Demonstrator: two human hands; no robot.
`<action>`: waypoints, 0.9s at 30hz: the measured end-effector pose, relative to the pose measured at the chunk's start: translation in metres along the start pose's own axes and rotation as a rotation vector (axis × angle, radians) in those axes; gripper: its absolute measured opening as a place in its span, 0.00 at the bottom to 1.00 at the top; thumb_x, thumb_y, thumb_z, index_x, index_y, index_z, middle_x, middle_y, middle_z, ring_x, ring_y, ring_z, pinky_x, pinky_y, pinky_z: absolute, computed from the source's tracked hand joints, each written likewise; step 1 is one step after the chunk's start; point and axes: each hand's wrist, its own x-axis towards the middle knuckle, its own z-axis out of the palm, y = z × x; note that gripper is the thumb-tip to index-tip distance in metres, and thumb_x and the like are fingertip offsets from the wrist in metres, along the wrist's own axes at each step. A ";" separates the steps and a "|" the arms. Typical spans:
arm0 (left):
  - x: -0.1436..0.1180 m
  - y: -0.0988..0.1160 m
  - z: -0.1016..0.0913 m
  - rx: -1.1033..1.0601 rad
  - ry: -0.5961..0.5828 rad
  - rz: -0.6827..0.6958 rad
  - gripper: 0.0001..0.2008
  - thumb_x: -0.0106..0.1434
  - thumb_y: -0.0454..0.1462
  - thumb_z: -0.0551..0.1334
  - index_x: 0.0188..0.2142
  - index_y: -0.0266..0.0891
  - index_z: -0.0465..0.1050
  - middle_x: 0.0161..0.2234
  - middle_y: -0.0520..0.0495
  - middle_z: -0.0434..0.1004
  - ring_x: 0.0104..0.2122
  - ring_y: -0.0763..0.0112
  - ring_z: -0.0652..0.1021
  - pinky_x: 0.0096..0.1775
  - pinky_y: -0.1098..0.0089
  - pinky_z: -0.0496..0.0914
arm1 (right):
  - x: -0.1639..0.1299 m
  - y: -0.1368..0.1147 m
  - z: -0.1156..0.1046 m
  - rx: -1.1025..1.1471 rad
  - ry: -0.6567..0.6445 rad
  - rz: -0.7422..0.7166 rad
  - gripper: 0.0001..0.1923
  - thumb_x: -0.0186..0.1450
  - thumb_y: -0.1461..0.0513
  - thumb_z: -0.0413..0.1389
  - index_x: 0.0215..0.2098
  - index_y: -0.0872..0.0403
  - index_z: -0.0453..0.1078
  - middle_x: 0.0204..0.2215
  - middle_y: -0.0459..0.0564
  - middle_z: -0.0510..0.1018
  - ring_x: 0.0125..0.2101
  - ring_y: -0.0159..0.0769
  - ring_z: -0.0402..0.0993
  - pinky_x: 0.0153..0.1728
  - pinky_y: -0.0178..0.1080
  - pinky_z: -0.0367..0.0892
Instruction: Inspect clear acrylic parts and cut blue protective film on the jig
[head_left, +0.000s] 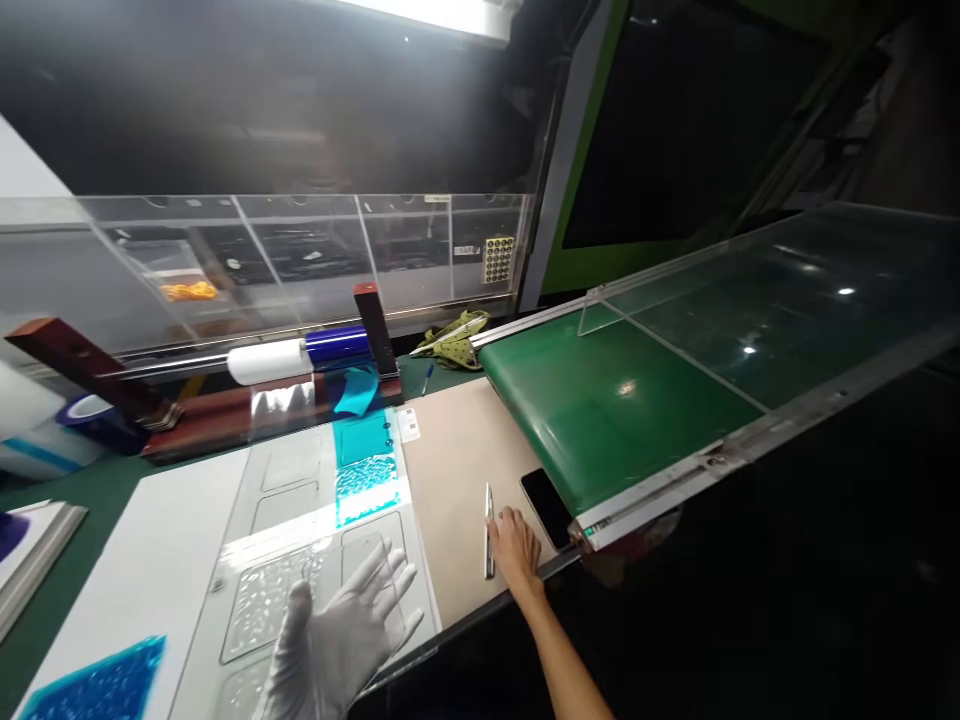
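My left hand [341,640] wears a white glove, its palm turned up and fingers spread, holding nothing. It hovers over a clear film sheet [289,505] printed with rounded rectangular outlines. A patch of turquoise film [365,465] covers part of that sheet's right side. My right hand [516,545] is bare, with curled fingers, at a slim silver tool [489,570] on a beige board [457,450]. Thumb and fingertips touch the tool's edge; its exact kind is unclear. Just right of this hand lies a dark phone [547,505].
A green conveyor belt [600,400] with a clear cover stands at right. Behind the sheets, a wooden stand [217,410] carries a white and blue film roll [337,345]. A blue pen [427,378] and green patterned cloth [454,345] lie near the belt. Blue film [105,685] lies lower left.
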 end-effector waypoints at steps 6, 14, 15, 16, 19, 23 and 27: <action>-0.009 -0.030 -0.012 0.044 0.061 -0.016 0.43 0.56 0.57 0.56 0.65 0.51 0.38 0.56 0.43 0.67 0.54 0.50 0.69 0.49 0.47 0.69 | 0.035 -0.020 0.011 -0.018 0.004 0.039 0.10 0.63 0.68 0.48 0.41 0.62 0.68 0.43 0.69 0.73 0.46 0.48 0.71 0.41 0.42 0.63; -0.049 -0.005 -0.040 0.452 0.109 0.016 0.55 0.41 0.41 0.67 0.64 0.46 0.36 0.64 0.39 0.47 0.62 0.47 0.53 0.61 0.45 0.51 | -0.030 -0.037 -0.034 0.274 -0.219 -0.273 0.19 0.71 0.57 0.36 0.54 0.55 0.57 0.23 0.41 0.70 0.24 0.31 0.69 0.28 0.32 0.64; -0.052 0.002 -0.042 0.499 0.077 0.034 0.57 0.40 0.41 0.68 0.64 0.46 0.36 0.64 0.39 0.46 0.62 0.46 0.53 0.61 0.46 0.52 | -0.047 -0.045 -0.045 0.381 -0.306 -0.368 0.20 0.70 0.54 0.37 0.53 0.55 0.60 0.22 0.41 0.68 0.23 0.31 0.68 0.27 0.32 0.63; -0.054 0.007 -0.045 0.529 0.048 0.058 0.59 0.38 0.43 0.69 0.65 0.45 0.37 0.64 0.39 0.46 0.62 0.46 0.54 0.60 0.47 0.53 | -0.064 -0.053 -0.057 0.465 -0.422 -0.465 0.20 0.70 0.53 0.39 0.51 0.54 0.62 0.22 0.41 0.67 0.23 0.30 0.67 0.26 0.32 0.63; -0.057 0.018 -0.051 0.557 -0.014 0.110 0.61 0.34 0.45 0.71 0.64 0.46 0.40 0.61 0.41 0.51 0.60 0.46 0.57 0.58 0.50 0.58 | -0.109 -0.075 -0.087 0.524 -0.642 -0.623 0.18 0.69 0.54 0.42 0.44 0.52 0.69 0.26 0.46 0.72 0.24 0.31 0.69 0.26 0.32 0.65; -0.062 0.024 -0.059 0.544 -0.066 0.125 0.61 0.33 0.46 0.72 0.64 0.47 0.42 0.59 0.43 0.54 0.58 0.49 0.60 0.57 0.54 0.61 | -0.142 -0.085 -0.096 0.437 -0.668 -0.688 0.17 0.68 0.53 0.45 0.47 0.48 0.70 0.31 0.49 0.76 0.31 0.35 0.74 0.35 0.35 0.70; -0.067 0.024 -0.065 0.523 -0.086 0.095 0.60 0.34 0.48 0.71 0.64 0.48 0.42 0.59 0.44 0.54 0.56 0.49 0.61 0.55 0.55 0.63 | -0.148 -0.081 -0.083 0.388 -0.711 -0.633 0.31 0.50 0.46 0.63 0.49 0.48 0.68 0.38 0.51 0.75 0.36 0.39 0.74 0.36 0.35 0.72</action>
